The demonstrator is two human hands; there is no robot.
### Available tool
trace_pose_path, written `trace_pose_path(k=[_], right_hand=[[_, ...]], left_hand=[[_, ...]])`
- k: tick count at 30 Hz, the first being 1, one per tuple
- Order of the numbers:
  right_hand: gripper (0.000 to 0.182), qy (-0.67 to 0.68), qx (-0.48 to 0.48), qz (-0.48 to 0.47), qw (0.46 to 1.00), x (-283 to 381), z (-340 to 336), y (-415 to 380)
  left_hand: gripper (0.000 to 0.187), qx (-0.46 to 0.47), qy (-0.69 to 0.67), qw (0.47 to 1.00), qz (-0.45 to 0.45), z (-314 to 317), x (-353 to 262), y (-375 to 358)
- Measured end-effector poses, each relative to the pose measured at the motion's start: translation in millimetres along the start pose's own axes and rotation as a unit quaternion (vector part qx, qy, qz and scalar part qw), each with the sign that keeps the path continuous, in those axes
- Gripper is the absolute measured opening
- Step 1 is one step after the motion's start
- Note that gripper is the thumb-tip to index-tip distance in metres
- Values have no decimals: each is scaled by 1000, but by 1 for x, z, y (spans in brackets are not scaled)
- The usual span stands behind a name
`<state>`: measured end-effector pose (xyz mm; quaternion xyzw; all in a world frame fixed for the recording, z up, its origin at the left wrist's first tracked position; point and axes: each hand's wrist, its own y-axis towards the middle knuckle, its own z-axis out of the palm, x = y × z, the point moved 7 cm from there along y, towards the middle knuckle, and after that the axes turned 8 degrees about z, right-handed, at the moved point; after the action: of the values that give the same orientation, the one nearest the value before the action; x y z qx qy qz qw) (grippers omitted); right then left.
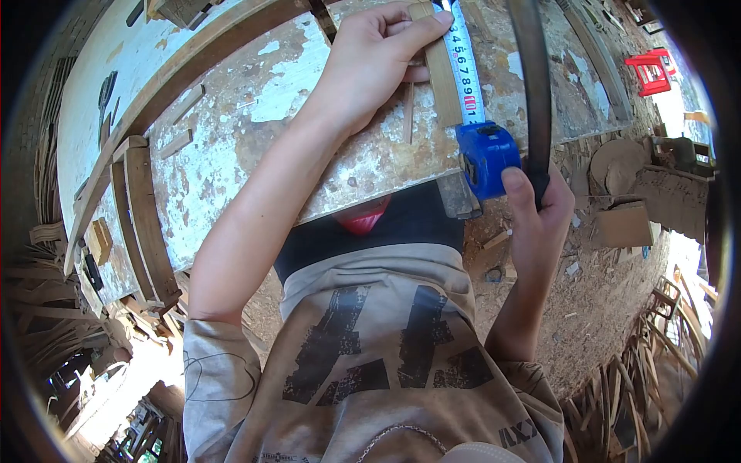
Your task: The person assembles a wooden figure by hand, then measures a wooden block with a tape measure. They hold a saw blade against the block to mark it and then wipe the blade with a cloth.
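Note:
A blue tape measure lies at the workbench's front edge, its white blade drawn out along a small wooden piece. At the top, my left hand pinches the far end of the wood and the blade's tip between thumb and fingers. My right hand is closed round the dark handle of a long, dark, flat tool, which points up past the right of the tape. The right thumb is near the tape case; whether it touches is unclear.
The paint-stained workbench carries a long curved wooden strip, small wood offcuts and a wooden frame piece at left. A red stool stands at the far right. Bent wood strips are piled at lower right.

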<state>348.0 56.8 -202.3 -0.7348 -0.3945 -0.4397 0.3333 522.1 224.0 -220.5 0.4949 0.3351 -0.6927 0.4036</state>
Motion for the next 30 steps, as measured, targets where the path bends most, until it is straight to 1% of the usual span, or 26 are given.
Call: trace_pose_path(k=[3,5,8,9,11,12,14,15,18,20,22,24,27,30], right_hand=[[38,44,1,-16,999,-5,-4,0],[44,75,10,-37,996,-13,-14,4],[61,-9,-58,-29,998,-25,-50,15],[66,-46,-105,-12,993,-28,-65,20],[76,-120,-199,20,972,-30,-96,31],[75,-143,-207,1,968,-30,-110,38],[73,-187,-218,-37,957,-32,-142,52],[71,-188,-226,-37,955,-35,-158,60],[65,-207,-244,-34,947,-42,-207,83],[59,-239,-242,-31,940,-46,-233,96],[56,-294,-201,-63,932,-32,-230,101],[52,-309,-192,-132,922,-16,-214,102],[47,-402,-192,-213,870,11,-185,107],[41,-457,-124,-262,841,26,-167,119]], left_hand=[[26,2,-13,1000,-3,2,-2,-1],[27,-4,-19,1000,-8,2,-2,-1],[29,-5,-5,1000,-22,1,-3,-1],[30,-5,3,1000,-28,0,-2,-1],[33,-11,49,997,59,-3,-6,-3],[34,-15,72,992,102,-5,-8,-4],[32,-13,96,992,81,-8,-6,-3],[31,-11,109,991,71,-9,-5,-3],[32,28,-9,1000,6,-1,-5,-2],[33,13,5,1000,-19,-1,-5,-1],[33,3,6,1000,-29,0,-7,-3],[33,-9,14,999,-42,0,-8,-4],[31,-25,26,998,-53,1,-9,-5],[29,-33,31,997,-60,1,-9,-5]])
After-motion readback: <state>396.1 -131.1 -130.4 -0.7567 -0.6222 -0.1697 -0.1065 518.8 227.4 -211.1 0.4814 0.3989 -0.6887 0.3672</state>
